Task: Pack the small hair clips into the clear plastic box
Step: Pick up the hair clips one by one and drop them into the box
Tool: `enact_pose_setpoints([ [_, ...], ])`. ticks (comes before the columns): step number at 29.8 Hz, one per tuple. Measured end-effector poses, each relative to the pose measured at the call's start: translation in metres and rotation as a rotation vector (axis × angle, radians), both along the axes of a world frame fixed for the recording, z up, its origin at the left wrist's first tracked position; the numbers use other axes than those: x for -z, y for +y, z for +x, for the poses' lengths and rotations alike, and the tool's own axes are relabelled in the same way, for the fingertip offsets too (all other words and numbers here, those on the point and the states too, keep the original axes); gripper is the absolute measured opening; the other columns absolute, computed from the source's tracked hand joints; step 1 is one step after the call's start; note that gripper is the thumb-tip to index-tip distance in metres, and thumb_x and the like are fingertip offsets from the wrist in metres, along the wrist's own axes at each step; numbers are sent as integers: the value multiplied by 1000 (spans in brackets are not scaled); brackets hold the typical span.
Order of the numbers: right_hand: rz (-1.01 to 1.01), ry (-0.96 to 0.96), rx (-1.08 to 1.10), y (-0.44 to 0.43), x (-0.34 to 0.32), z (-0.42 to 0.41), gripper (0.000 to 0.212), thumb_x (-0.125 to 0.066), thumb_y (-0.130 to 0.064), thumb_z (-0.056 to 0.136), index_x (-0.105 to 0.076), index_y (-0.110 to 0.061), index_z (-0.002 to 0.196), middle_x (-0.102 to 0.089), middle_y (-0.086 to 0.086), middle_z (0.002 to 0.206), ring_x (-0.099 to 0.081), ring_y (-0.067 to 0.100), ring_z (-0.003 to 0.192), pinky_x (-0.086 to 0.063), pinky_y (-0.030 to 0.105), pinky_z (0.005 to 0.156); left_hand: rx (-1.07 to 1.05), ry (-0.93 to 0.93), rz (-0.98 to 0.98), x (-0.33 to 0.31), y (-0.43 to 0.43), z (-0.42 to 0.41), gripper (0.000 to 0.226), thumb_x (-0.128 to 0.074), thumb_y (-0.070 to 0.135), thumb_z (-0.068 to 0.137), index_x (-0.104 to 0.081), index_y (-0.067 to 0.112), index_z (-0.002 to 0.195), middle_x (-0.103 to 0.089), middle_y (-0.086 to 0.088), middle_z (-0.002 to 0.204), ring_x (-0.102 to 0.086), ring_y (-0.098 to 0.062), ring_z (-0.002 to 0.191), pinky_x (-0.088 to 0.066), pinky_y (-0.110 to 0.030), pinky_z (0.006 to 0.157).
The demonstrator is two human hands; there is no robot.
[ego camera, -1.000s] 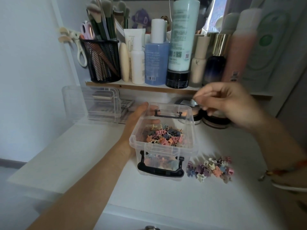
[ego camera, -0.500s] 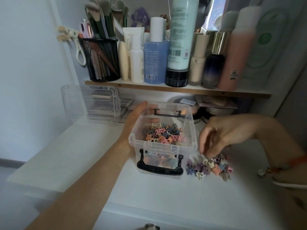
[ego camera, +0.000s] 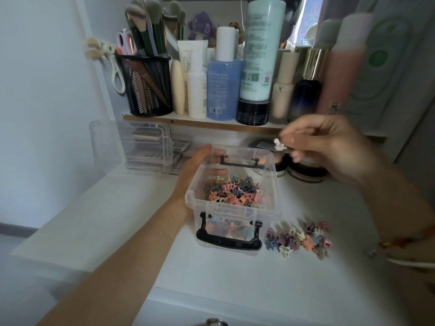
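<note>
Pinching one white hair clip (ego camera: pixel 278 145) at the fingertips, the right hand (ego camera: pixel 329 147) hovers above the clear plastic box (ego camera: pixel 231 201); left hand (ego camera: pixel 197 170) fingers curl around its wall. Loose hair clips (ego camera: pixel 297 238) lie on the surface (ego camera: pixel 235 274) below the right fingers.

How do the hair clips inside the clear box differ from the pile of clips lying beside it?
The clips in the box sit heaped inside the clear plastic box; the loose pile lies spread out on the white table, to the box's right. The clips in the box look like the bigger share; the loose pile is smaller. Both are small claw clips in mixed pastel colours.
</note>
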State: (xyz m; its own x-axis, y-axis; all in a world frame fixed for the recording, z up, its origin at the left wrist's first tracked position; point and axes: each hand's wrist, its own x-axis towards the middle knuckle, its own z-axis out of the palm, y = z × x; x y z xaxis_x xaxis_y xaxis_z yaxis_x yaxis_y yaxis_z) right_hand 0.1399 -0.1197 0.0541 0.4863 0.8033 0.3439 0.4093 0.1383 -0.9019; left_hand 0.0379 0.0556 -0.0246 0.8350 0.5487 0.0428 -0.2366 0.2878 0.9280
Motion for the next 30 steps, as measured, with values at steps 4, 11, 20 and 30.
enact_pose_setpoints([
  [4, 39, -81, 96, 13, 5, -10, 17, -61, 1, 76, -66, -15, 74, -63, 6, 63, -57, 0, 46, -45, 6, 46, 9, -1, -3, -1, -1, -1, 32, -38, 38, 94, -59, 15, 85, -61, 1, 82, -57, -8, 57, -44, -13, 45],
  [11, -717, -341, -192, -11, 5, 9, 7, -72, -22, 62, -71, -28, 66, -67, -9, 58, -53, -3, 51, -44, 14, 50, 30, -4, -14, 0, 1, 0, 33, -38, 40, 92, -59, 15, 86, -60, 0, 80, -56, -11, 60, -46, -14, 46],
  [20, -1056, -436, -378, 4, 20, 1, 22, -70, -11, 76, -67, -31, 67, -65, -13, 60, -53, -1, 53, -44, 13, 50, 23, -6, -22, 0, 0, 1, 32, -39, 38, 93, -59, 15, 84, -61, 1, 81, -56, -11, 60, -45, -16, 48],
  [30, -193, -127, -2, -7, -1, 6, 19, -59, 8, 76, -63, -10, 70, -61, 0, 47, -54, 0, 43, -42, 7, 45, -1, -3, 11, 0, 1, 0, 32, -39, 37, 93, -60, 14, 86, -62, 0, 82, -57, -11, 60, -46, -15, 47],
])
